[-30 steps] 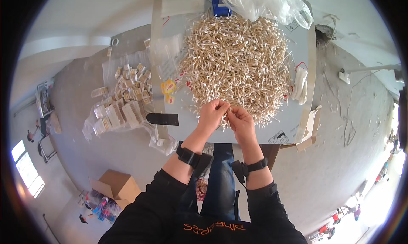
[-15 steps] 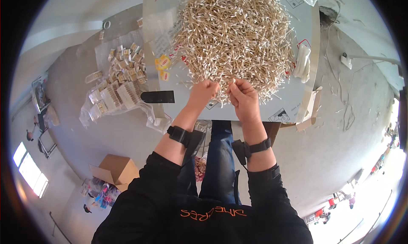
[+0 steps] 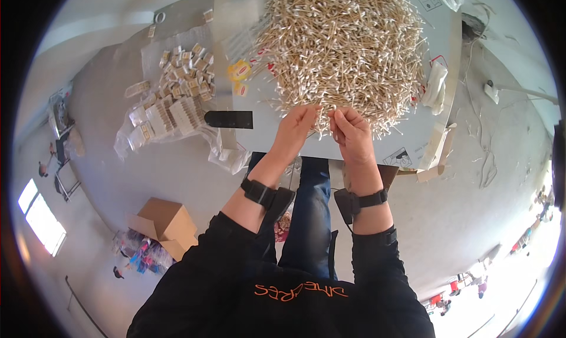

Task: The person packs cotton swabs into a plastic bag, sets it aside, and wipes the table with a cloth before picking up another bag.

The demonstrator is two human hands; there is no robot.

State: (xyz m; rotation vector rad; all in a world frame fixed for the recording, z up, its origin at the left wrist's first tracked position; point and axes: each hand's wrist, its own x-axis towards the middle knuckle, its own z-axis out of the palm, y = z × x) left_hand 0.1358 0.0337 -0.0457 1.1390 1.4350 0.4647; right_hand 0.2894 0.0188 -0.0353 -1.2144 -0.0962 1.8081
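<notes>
A large heap of cotton swabs [image 3: 348, 49] with pale wooden sticks and white tips covers the middle of the table [image 3: 259, 146]. Over its near edge, my left hand [image 3: 296, 127] has its fingers pressed together, their tips pointing at the right hand; what they hold is hidden among the swabs. Just to its right, my right hand [image 3: 355, 135] pinches thumb against forefinger, and a white swab tip shows at the pinch. A small gap separates the fingertips of the two hands.
Left of the table lie many small packed boxes [image 3: 186, 73] on clear plastic. A black strip [image 3: 230, 119] juts over the table's left edge. White gloves [image 3: 435, 87] rest at the right edge. An open carton [image 3: 165, 223] stands on the floor behind left.
The whole view has shifted, so the table appears farther right and higher. My left fingers now stretch more toward the right hand, and both hands sit slightly nearer relative to the heap.
</notes>
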